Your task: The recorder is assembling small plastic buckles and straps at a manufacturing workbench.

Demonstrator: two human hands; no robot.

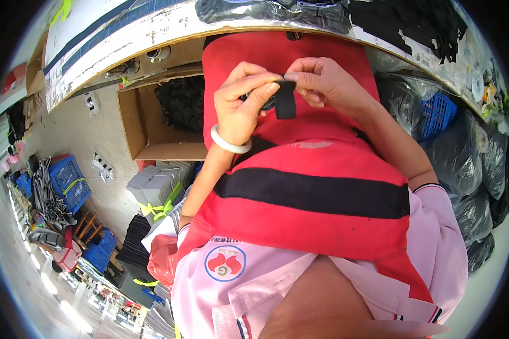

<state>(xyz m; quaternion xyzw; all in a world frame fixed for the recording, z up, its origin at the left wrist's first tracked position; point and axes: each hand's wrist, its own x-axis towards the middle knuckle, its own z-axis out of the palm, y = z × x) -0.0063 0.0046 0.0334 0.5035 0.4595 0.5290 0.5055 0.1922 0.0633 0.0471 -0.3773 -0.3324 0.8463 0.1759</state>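
Note:
A short black fabric strap (286, 101) hangs between my two hands, over the red apron (322, 164) on my lap. My left hand (237, 104), with a white bangle on its wrist, pinches the strap's upper edge between thumb and fingers. Something dark and rounded shows under those fingers, but I cannot make out what it is. On the other side, my right hand (325, 82) has its thumb and forefinger pressed together at the strap's upper right end. The exact hold of the right fingertips is too small to see clearly.
Ahead runs a worn white table edge (147, 48), with black pieces (407, 25) on top. Below it, to the left, stands a cardboard box (161, 151) holding black material. Grey stacked pieces (158, 182) lie nearby. Black plastic bags (455, 152) and a blue basket (437, 116) crowd the right.

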